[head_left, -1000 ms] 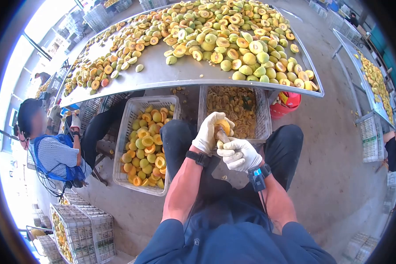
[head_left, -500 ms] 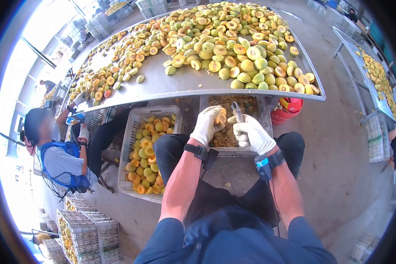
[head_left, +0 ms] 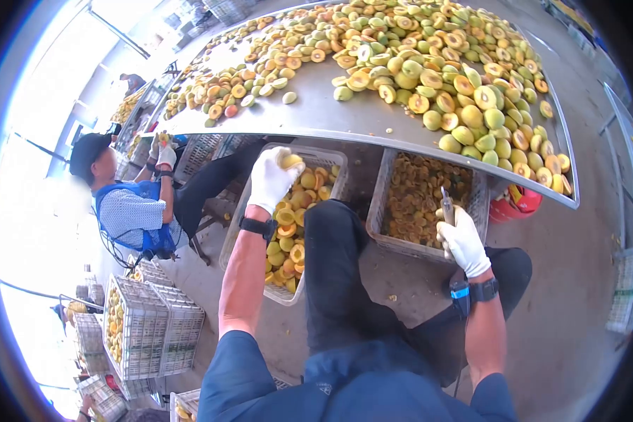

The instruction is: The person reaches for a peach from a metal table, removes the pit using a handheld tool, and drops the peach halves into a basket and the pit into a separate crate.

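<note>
In my gloved left hand [head_left: 273,181] is a peach half [head_left: 290,162], its fingers closed around it. This hand is over the far end of a white crate [head_left: 341,174] filled with peach halves [head_left: 288,235]. My gloved right hand [head_left: 463,243] grips a pitting tool [head_left: 447,205], a slim metal handle with a narrow tip pointing up. It is at the right side of a second crate [head_left: 418,250], which contains brown pits and scraps [head_left: 425,190]. The two hands are wide apart.
A metal table [head_left: 309,116] with a raised edge carries a large heap of halved peaches [head_left: 464,84]. A red bucket [head_left: 517,205] stands under its right corner. At left sits a co-worker [head_left: 130,211] in gloves. Stacked crates [head_left: 144,323] with fruit stand at lower left.
My hands have separated. The left moved left with the peach half, from the pit crate to the peach crate; the right stays near the pit crate with the tool. The view has shifted left.
</note>
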`<state>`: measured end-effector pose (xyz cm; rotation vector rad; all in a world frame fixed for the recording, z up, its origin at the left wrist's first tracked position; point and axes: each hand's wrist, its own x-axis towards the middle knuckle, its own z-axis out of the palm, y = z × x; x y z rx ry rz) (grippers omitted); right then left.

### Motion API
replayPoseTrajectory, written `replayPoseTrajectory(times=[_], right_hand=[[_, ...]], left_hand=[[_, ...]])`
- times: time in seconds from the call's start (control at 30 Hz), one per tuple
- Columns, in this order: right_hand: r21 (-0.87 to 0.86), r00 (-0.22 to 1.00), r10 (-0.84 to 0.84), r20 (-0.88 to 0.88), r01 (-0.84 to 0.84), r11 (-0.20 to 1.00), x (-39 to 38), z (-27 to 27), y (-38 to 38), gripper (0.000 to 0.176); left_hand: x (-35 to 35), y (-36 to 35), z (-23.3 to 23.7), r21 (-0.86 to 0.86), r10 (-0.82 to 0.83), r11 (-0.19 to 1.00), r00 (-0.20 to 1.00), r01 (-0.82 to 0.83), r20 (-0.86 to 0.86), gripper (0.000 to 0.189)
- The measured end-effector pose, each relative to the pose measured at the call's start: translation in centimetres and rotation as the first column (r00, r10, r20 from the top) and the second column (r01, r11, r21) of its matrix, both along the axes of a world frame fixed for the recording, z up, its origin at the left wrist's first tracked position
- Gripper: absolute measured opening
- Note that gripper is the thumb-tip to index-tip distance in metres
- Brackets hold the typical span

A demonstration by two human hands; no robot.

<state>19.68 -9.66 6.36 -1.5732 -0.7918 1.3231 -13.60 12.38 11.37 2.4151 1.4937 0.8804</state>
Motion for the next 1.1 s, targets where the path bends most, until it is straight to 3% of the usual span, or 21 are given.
replayPoseTrajectory(times=[0.07,0.13,0.2,0.27,0.33,0.47,0.53,0.6,0.67,0.73,0.8,0.83,0.93,1.1], right_hand=[[-0.015,0.987,0.057,0.152,-0.056,0.998,-0.1,-0.9,0.2,0.029],[-0.037,0.979,0.086,0.187,-0.080,0.996,-0.4,-0.7,0.3,0.029],[-0.051,0.983,0.084,0.164,-0.077,0.996,-0.6,-0.7,0.6,0.029],[-0.055,0.975,0.087,0.204,-0.077,0.996,-0.7,-0.7,0.8,0.029],[-0.089,0.960,0.093,0.265,-0.072,0.993,-0.9,0.0,1.0,0.024],[0.119,0.826,0.102,0.554,-0.200,0.973,-1.1,-2.0,1.0,0.020],[0.150,0.784,0.108,0.611,-0.248,0.957,-1.5,-1.4,1.2,0.019],[0.078,0.745,0.153,0.649,-0.265,0.961,-1.6,-0.5,1.6,0.019],[0.093,0.679,0.115,0.725,-0.261,0.961,-1.5,-1.6,1.7,0.014],[0.089,0.686,0.099,0.721,-0.233,0.968,-0.8,-2.1,1.9,0.014],[-0.059,0.627,0.224,0.747,-0.273,0.960,-1.6,-1.9,1.8,0.015],[-0.144,0.599,0.295,0.744,-0.287,0.947,-1.6,-1.7,2.0,0.016],[-0.158,0.589,0.316,0.744,-0.305,0.939,-1.5,-2.5,1.8,0.016],[-0.214,0.580,0.374,0.723,-0.327,0.920,-1.7,-2.4,1.7,0.021]], left_hand=[[-1.5,0.7,-1.8,-0.115,0.156,0.981,0.988,-0.156,-0.003,0.038],[-1.7,2.0,-3.8,-0.306,0.230,0.934,0.965,-0.182,0.128,0.046],[-0.9,3.1,-5.5,-0.204,0.259,0.940,0.961,-0.274,-0.098,0.052],[0.7,3.8,-6.3,-0.181,0.366,0.876,0.860,-0.447,-0.355,0.053],[1.6,5.5,-6.8,-0.114,0.308,0.933,0.920,-0.343,-0.243,0.044],[5.8,9.5,-5.3,-0.139,0.177,0.969,0.968,-0.203,-0.176,0.034],[8.5,12.0,-4.8,-0.020,0.148,0.988,0.974,-0.153,-0.172,0.027],[10.1,16.1,-5.9,-0.068,0.117,0.990,0.985,-0.126,-0.124,0.026],[13.1,18.9,-5.6,-0.107,0.038,0.992,0.959,-0.070,-0.280,0.032],[16.2,19.7,-4.6,-0.144,0.009,0.989,0.970,-0.045,-0.242,0.042],[16.3,22.5,-6.1,-0.243,-0.013,0.968,0.963,-0.055,-0.267,0.048],[17.1,23.6,-6.7,-0.257,0.029,0.959,0.945,-0.118,-0.326,0.049],[18.6,25.2,-7.3,-0.233,0.105,0.940,0.861,-0.250,-0.497,0.052],[19.2,25.2,-5.9,-0.349,-0.050,0.920,0.831,-0.177,-0.554,0.045]])
